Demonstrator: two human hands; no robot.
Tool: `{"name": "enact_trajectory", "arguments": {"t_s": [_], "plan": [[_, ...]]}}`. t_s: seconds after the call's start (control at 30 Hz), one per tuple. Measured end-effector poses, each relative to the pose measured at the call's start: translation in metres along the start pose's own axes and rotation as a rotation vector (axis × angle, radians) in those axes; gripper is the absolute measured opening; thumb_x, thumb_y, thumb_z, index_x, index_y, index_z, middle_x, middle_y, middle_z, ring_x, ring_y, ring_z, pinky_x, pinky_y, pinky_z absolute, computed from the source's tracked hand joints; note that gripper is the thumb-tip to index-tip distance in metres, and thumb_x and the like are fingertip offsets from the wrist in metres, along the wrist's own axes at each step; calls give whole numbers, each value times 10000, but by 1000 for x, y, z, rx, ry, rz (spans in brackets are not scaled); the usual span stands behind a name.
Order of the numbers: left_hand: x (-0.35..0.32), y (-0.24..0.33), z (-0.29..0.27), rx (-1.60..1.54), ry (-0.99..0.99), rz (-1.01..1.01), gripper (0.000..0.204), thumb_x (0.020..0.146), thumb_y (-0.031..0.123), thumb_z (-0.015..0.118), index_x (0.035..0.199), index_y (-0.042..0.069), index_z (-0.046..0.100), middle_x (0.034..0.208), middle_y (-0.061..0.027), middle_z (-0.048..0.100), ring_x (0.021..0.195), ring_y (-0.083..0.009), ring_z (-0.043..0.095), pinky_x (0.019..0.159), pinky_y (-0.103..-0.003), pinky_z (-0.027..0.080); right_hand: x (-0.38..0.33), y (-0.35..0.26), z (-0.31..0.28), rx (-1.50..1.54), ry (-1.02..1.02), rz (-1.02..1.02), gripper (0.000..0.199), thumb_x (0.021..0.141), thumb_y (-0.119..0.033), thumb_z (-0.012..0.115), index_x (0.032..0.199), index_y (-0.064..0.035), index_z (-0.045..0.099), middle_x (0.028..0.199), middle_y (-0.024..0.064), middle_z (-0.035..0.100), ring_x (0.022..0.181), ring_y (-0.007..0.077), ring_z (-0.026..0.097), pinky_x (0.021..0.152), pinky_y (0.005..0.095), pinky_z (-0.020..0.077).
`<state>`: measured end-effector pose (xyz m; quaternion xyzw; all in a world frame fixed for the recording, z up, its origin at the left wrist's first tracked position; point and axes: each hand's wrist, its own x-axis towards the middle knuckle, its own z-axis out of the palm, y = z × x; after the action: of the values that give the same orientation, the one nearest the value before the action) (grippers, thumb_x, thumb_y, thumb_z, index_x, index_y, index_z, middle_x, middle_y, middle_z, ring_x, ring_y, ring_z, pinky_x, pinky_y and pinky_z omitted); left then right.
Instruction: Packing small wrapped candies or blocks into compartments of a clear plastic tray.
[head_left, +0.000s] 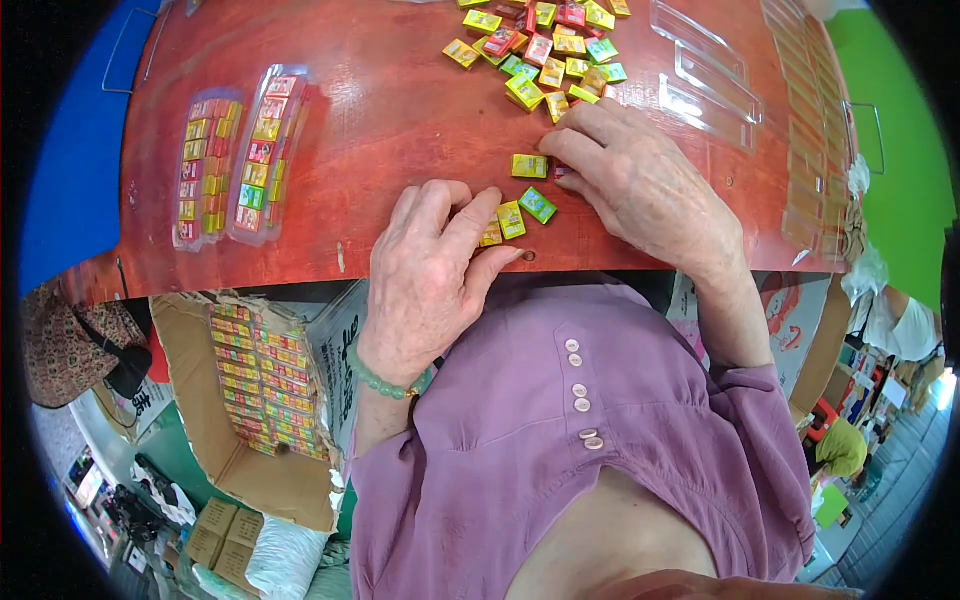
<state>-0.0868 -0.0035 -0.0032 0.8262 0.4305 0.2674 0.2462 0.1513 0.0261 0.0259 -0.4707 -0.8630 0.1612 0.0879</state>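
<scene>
Left hand point(425, 270) half-curled by small yellow boxes point(511, 220) nearside of the box pile point(552, 72), probably steadying them; right hand point(645, 185), fingers bent, at a red box point(561, 172) closer in. Can't tell if I'm gripping.

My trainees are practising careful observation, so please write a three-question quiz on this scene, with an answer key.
1. Which wrist wears the green bead bracelet?
2. True or false: two clear trays holding small boxes lie to the left of the left hand.
3. Which is closest to the heap of small boxes: (a) left hand, (b) right hand, (c) cardboard carton?

Key: 1. Left. 2. True. 3. b.
</scene>
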Motion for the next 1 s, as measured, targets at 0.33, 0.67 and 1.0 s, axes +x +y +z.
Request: {"name": "enact_trajectory", "arguments": {"t_s": [0.33,0.67,1.0], "plan": [[1,-2,2,-17,-2,2,447,769,153,831,1163,-3,687,1038,-118,576,936,-313,587,794,-434,523,15,2,-7,-121,-70,-142,442,829,-15,666,1254,-137,672,1188,112,615,1101,320,617,944,443,507],[0,-3,2,-24,4,8,456,763,145,830,1168,-4,683,1029,-121,573,931,-316,587,789,-435,522,18,3,-13,-177,-155,-228,335,854,-77,684,1187,-112,669,1112,90,625,1062,293,623,972,430,465],[0,-1,4,1,41,10,457,740,109,837,1162,12,691,1002,-113,569,903,-307,590,756,-431,521,-13,-8,-14,-102,12,-130,266,893,-118,653,1147,-39,634,1046,107,612,1029,302,617,929,424,483]]}}
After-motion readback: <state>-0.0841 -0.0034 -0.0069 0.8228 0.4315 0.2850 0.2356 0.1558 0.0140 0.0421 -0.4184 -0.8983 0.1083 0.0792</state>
